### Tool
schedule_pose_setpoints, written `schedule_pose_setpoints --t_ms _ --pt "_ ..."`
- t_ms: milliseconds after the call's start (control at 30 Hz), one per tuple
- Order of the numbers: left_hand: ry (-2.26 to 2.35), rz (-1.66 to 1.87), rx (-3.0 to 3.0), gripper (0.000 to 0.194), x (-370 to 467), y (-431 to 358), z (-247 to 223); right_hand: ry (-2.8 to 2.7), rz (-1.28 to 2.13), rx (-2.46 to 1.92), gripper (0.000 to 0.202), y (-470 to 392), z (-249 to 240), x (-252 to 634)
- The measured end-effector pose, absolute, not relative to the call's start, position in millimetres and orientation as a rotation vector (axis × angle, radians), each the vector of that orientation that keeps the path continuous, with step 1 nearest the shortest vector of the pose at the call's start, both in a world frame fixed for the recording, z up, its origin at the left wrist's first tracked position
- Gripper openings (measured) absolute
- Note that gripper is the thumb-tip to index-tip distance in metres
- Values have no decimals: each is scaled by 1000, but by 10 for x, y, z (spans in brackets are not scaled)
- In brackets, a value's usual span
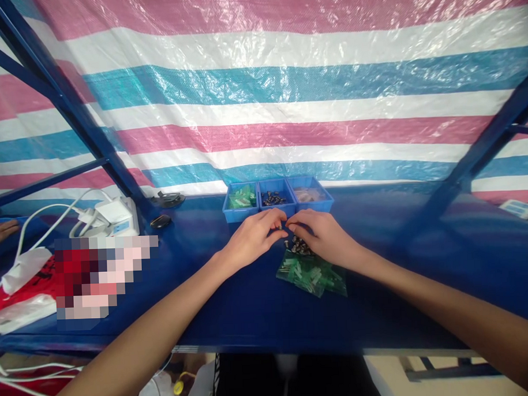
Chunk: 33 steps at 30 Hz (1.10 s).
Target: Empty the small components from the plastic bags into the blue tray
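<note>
In front of the blue bins, my left hand [252, 237] is closed in a pinch, with a small metal part [280, 227] just visible at its fingertips. My right hand [323, 237] faces it a short gap away, thumb and fingers pressed together; whatever they hold is too small to make out. Below the right fingers lies a pile of small dark and silver metal parts [299, 246], partly hidden by that hand. Green clear bags [308, 275] with pale slim pieces inside lie flat on the blue table [233, 314], nearest my right wrist.
Three joined blue bins hold green bags [241, 197], dark metal parts [272, 199] and pale bagged pieces [309, 194]. At left are a black object [161, 221], white plugs and cables [115, 213] and a red item [37, 278]. Another person's hand [3, 231] shows at far left.
</note>
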<state>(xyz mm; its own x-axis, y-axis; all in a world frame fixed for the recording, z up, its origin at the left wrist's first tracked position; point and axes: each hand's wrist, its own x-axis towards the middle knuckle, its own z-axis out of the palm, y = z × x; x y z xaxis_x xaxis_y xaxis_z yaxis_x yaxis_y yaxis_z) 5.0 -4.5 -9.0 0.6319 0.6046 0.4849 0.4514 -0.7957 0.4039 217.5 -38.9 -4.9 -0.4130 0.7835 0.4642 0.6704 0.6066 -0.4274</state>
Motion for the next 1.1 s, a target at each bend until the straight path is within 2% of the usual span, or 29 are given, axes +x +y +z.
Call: schedule_pose_setpoints --t_ms 233,400,533,700,867,1100 --pt "861 916 2555 29 102 -60 -135 -2143 252 -1162 19 -409 -44 2089" --pt "895 882 2596 50 135 -115 -127 -2133 234 -1190 19 -425 -40 2071" --pt "901 856 2626 55 127 -116 -137 -2124 248 -1209 17 -425 -36 2074" --pt "931 855 2692 48 104 -110 -129 -2074 360 -1210 15 -419 6 2100" --pt "1025 973 2788 28 81 -107 -93 -1962 580 -1188 16 -386 43 2149" --pt "972 1027 2849 22 71 -100 -86 -1889 816 -1160 22 -355 37 2172"
